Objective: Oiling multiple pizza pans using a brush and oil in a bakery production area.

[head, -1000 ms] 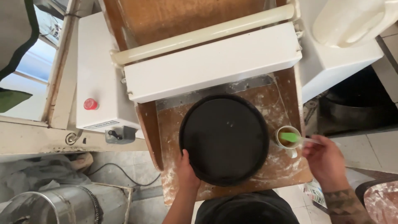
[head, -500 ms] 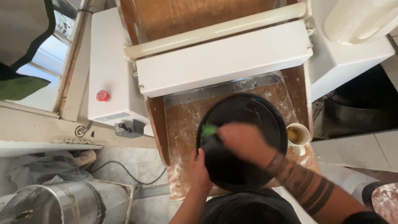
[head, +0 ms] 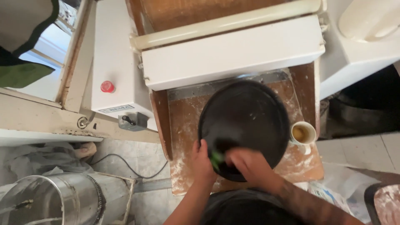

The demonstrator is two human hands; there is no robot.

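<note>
We see a white machine (head: pixel 116 62) with a red button (head: pixel 107 86), a white cup (head: pixel 303 134) on the floury wooden board (head: pixel 183 125), and a shiny metal can (head: pixel 62 200) on the floor.

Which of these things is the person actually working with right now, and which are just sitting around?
In use:
- round black pan, steadied at its near rim by the left hand
- green brush, held on the pan by the right hand
- floury wooden board under the pan

Sitting around:
- white cup beside the pan
- white machine with a red button
- metal drum
</note>
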